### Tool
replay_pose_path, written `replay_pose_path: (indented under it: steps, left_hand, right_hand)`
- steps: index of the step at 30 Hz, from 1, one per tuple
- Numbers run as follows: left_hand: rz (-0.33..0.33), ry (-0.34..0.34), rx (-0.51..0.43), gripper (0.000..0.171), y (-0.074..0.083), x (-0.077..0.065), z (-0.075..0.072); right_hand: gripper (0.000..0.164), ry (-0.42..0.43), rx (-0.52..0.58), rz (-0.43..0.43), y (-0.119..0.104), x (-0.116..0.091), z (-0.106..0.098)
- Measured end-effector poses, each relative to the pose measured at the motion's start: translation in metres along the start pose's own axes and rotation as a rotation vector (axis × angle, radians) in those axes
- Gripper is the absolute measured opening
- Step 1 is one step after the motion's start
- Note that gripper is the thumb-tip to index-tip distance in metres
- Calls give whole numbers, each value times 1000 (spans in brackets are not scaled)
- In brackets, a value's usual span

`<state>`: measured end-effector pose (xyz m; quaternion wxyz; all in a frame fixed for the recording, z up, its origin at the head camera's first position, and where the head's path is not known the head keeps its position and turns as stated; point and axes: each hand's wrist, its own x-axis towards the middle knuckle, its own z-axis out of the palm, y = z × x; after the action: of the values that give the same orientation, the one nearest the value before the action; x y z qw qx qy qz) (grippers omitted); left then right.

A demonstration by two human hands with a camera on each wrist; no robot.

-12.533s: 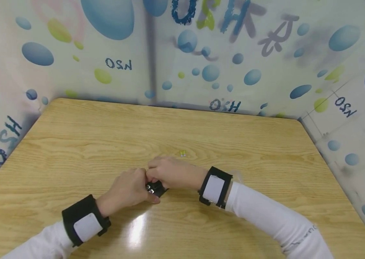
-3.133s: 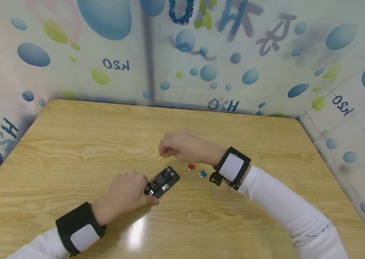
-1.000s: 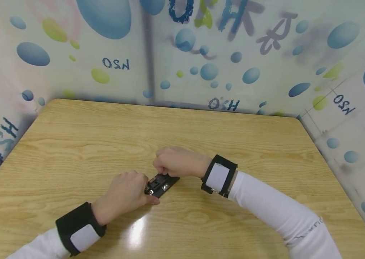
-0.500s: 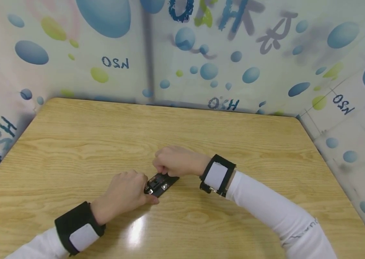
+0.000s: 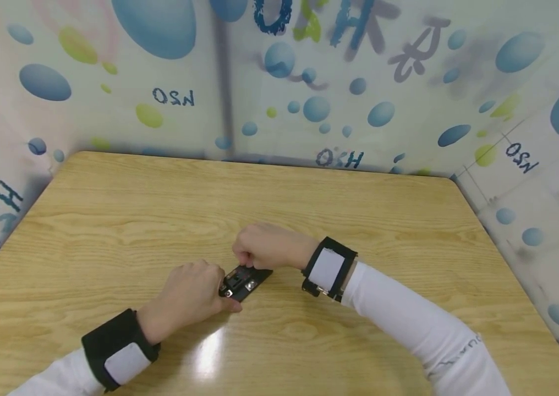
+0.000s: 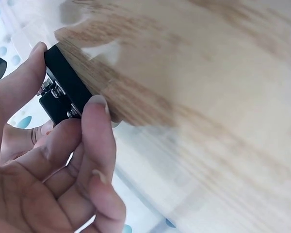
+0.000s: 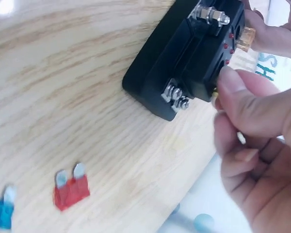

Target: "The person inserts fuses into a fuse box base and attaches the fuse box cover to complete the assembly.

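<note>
My left hand point(image 5: 187, 291) grips the near left end of a black fuse block point(image 5: 247, 281), thumb on one edge and fingers along the other. Metal studs with nuts and small red dots show on the block in the right wrist view. An orange blade fuse point(image 7: 246, 39) sits in it, by the left hand's end. At the block's other end, my right hand point(image 5: 269, 246) is curled close over its top, thumb and fingertip pinching a yellow blade fuse point(image 7: 215, 95), mostly hidden, against the slot side.
A red blade fuse point(image 7: 71, 191) and a blue blade fuse point(image 7: 1, 209) lie on the wooden table point(image 5: 359, 220) beside the block; the right hand and wrist hide them in the head view. A patterned wall point(image 5: 279, 110) stands behind the table.
About three seconds ago the right hand was held beyond the block with a small yellowish piece; it has come down onto the block. Over the last second both hands stay nearly still.
</note>
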<state>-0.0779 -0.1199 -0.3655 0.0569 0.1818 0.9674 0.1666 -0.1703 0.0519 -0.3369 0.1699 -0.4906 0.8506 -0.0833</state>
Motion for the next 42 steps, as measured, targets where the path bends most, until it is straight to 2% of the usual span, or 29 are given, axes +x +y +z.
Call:
replay_pose_path:
  steps: [3, 6, 13, 18, 24, 27, 31, 33, 38, 42]
  left_hand:
    - [5, -1, -3, 47, 0, 0, 1]
    - [8, 1, 3, 48, 0, 0, 1]
    - [8, 12, 13, 48, -1, 1, 2]
    - [10, 19, 24, 49, -1, 1, 3]
    - [11, 16, 20, 49, -1, 1, 3]
    - [4, 9, 20, 48, -1, 1, 3]
    - [4, 4, 22, 48, -1, 1, 2]
    - [8, 4, 17, 48, -1, 1, 2]
    - [17, 18, 17, 48, -1, 1, 3]
    - [14, 19, 27, 50, -1, 1, 2]
  right_hand:
    - [19, -3, 71, 42, 2, 1, 0]
    - [15, -43, 138, 80, 5, 4, -2]
    - [28, -153, 212, 126, 10, 14, -8]
    - [27, -167, 226, 149, 11, 16, -8]
    - [26, -161, 328, 147, 17, 14, -6]
    - [21, -152, 335, 150, 17, 13, -6]
    - [14, -104, 264, 121, 14, 9, -3]
    - [14, -65, 179, 91, 10, 5, -1]
    - [18, 25, -173, 19, -4, -7, 5]
    - [13, 67, -422, -27, -13, -14, 13]
